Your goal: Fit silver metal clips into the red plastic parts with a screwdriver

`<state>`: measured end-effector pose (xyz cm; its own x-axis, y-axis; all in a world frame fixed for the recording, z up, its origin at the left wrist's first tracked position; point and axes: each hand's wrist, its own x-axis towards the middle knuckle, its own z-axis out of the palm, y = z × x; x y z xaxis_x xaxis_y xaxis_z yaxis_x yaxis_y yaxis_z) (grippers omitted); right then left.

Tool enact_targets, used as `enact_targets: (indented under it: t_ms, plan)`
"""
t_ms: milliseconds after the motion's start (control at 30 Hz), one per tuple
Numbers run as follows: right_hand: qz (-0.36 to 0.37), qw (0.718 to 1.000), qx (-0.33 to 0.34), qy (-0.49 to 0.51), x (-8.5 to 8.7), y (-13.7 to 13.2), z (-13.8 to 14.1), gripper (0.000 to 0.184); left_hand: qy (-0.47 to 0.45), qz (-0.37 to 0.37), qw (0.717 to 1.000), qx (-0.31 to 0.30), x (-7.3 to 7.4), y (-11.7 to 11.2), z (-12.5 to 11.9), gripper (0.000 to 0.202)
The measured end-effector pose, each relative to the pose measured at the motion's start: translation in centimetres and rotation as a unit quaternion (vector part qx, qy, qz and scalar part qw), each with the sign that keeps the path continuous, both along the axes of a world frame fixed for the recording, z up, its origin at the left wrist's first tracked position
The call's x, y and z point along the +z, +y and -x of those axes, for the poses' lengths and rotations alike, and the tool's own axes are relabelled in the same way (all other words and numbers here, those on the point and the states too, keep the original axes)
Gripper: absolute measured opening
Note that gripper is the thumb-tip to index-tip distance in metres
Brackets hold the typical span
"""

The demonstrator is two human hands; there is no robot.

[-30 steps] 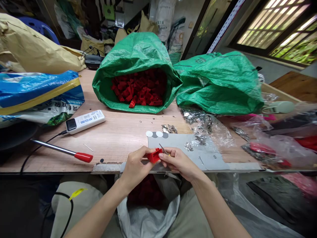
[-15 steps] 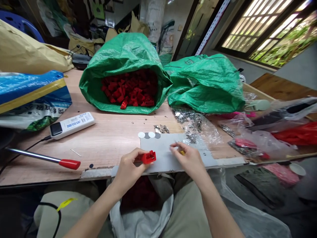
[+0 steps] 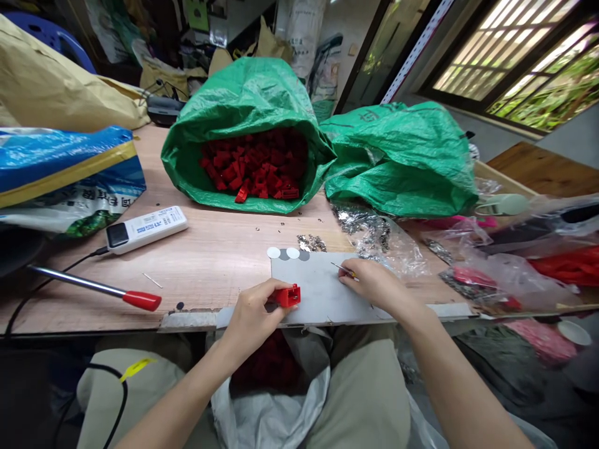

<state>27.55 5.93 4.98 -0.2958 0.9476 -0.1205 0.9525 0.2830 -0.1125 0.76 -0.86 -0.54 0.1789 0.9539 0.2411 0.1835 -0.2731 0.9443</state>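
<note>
My left hand point(image 3: 253, 312) is closed on a small red plastic housing point(image 3: 289, 295) above the front edge of the table. The housing's open end faces right, and a bit of metal shows inside. To the right, my right hand point(image 3: 367, 280) grips a thin pointed metal tool point(image 3: 343, 270) with a yellow part, its tip directed left. Most of that tool is hidden by the fingers. Beneath both hands lies a grey sheet point(image 3: 322, 299). White and grey discs point(image 3: 292, 252) line its back left corner, and a pile of small metal pieces point(image 3: 312, 243) sits just behind it.
A green sack point(image 3: 243, 93) opens towards me, full of red housings point(image 3: 255, 165). Another green sack point(image 3: 402, 162) stands right of it, with a clear bag of metal pieces point(image 3: 365, 227) in front. At left are a white power strip point(image 3: 150, 231) and a red-handled lever point(image 3: 140, 300).
My right hand has moved right and away from the red housing, turning so the tool's metal tip now shows. My left hand still holds the housing. The whole view has shifted slightly.
</note>
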Motion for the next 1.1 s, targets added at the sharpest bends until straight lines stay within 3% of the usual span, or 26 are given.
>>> enact_targets:
  t_ms: [133, 300, 433, 600, 767, 967, 1033, 1100]
  plan:
    - [0.024, 0.998, 0.002, 0.064, 0.7, 0.3, 1.6, 0.013, -0.003, 0.003, 1.000, 0.006, -0.1, 0.0, 0.1, 0.017]
    - [-0.002, 0.972, 0.038, 0.231, -1.6, -0.8, 3.4, 0.014, -0.004, 0.010, 1.000, 0.004, 0.0, 0.0, 0.0, 0.017]
    - [-0.020, 0.959, 0.064, 0.276, -2.8, -1.4, 3.0, 0.016, -0.007, 0.010, 1.000, 0.004, 0.2, 0.0, 0.0, 0.017]
    - [-0.061, 0.965, 0.014, 0.256, -3.0, -1.8, 2.7, 0.016, -0.003, 0.004, 1.000, 0.006, 0.2, 0.0, 0.0, 0.017]
    - [-0.037, 0.971, 0.081, 0.220, -2.8, -1.2, 3.6, 0.019, 0.002, 0.009, 1.000, 0.004, 0.1, 0.0, 0.0, 0.019]
    - [-0.021, 0.992, 0.115, 0.046, -0.7, 0.1, 4.6, 0.012, 0.006, 0.013, 1.000, 0.001, 0.1, 0.0, 0.1, 0.018]
    - [0.002, 0.994, 0.105, 0.037, 0.0, 0.3, 4.9, 0.010, 0.010, 0.011, 1.000, 0.003, 0.1, 0.0, 0.1, 0.017]
    - [0.033, 0.993, 0.065, 0.097, 0.4, 0.0, 5.3, 0.008, 0.013, 0.011, 1.000, 0.008, 0.1, 0.0, 0.1, 0.016]
